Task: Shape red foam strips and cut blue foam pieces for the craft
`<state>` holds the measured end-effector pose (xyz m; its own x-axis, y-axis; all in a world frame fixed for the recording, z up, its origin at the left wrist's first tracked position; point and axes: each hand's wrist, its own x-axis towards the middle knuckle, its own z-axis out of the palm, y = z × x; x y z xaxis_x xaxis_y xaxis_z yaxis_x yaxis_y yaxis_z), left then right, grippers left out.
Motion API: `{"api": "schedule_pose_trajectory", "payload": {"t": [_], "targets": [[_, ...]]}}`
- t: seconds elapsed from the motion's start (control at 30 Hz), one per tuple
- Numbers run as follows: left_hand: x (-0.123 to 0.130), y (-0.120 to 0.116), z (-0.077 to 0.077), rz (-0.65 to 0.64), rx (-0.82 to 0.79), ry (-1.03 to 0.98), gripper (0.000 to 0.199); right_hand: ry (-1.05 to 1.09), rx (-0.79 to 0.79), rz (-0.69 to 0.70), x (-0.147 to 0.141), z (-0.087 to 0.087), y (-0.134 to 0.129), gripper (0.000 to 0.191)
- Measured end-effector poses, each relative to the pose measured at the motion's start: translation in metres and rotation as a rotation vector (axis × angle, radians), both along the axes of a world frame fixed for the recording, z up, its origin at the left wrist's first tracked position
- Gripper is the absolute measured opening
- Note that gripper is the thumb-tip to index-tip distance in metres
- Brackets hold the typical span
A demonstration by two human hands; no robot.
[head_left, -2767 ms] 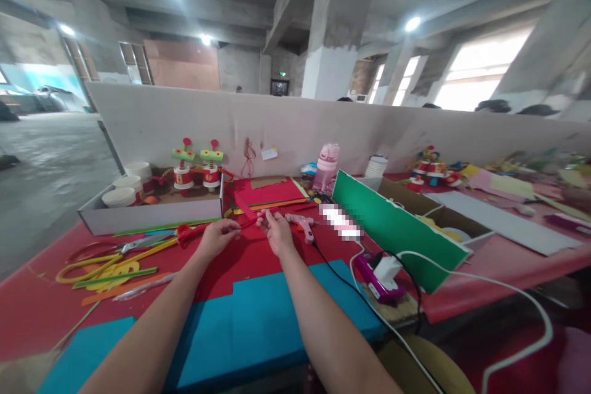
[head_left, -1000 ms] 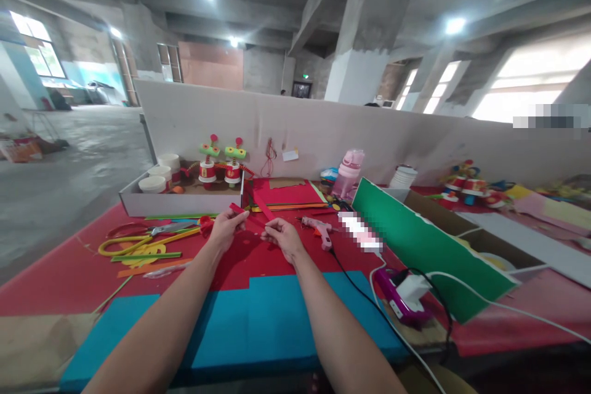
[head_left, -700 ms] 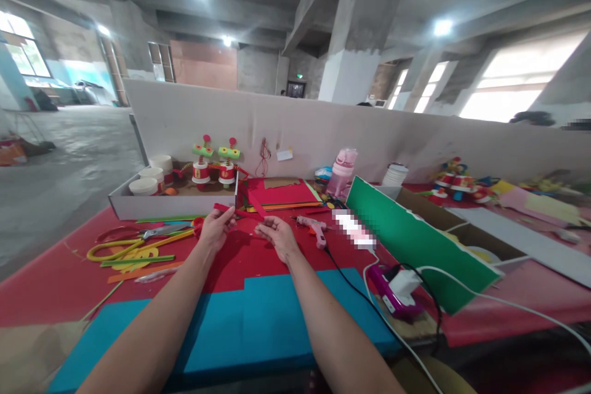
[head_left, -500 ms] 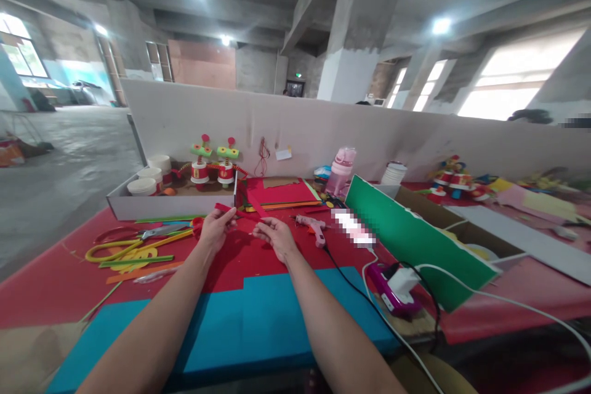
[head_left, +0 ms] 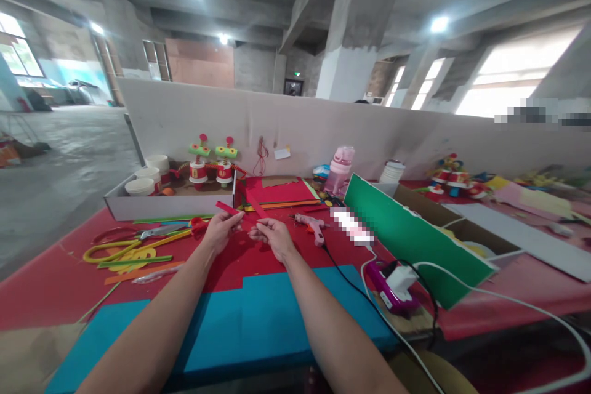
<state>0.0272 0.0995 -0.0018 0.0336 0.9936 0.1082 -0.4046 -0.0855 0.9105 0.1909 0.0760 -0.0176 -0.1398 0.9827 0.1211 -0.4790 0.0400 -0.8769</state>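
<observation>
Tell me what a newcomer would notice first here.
Likely the big green panel, slanting in front of the open box at right. Then two green-headed cup figures in the white box at left. Near the middle, the left hand holds a red strip, the right hand close by.

The left hand (head_left: 220, 233) and right hand (head_left: 275, 237) are bare, with slim fingers; the nails are too small to make out. The left forearm (head_left: 154, 317) and right forearm (head_left: 325, 317) are bare too, smooth and fairly slender, narrow at the wrists and broader towards the bottom edge, where both run out of view.
</observation>
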Motion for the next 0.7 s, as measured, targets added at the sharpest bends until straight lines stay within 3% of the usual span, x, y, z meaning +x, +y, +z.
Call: {"api": "schedule_pose_trajectory", "payload": {"t": [0.27, 0.7], "targets": [[-0.0069, -0.0016, 0.0087, 0.084, -0.018, -0.080, 0.036, -0.054, -0.004, -0.016, 0.0031, 0.0011, -0.0011, 0.037], [-0.0088, 0.0021, 0.0054, 0.086, -0.070, -0.190, 0.034, -0.050, 0.064, -0.088, -0.0016, 0.0077, -0.0053, 0.034]]}}
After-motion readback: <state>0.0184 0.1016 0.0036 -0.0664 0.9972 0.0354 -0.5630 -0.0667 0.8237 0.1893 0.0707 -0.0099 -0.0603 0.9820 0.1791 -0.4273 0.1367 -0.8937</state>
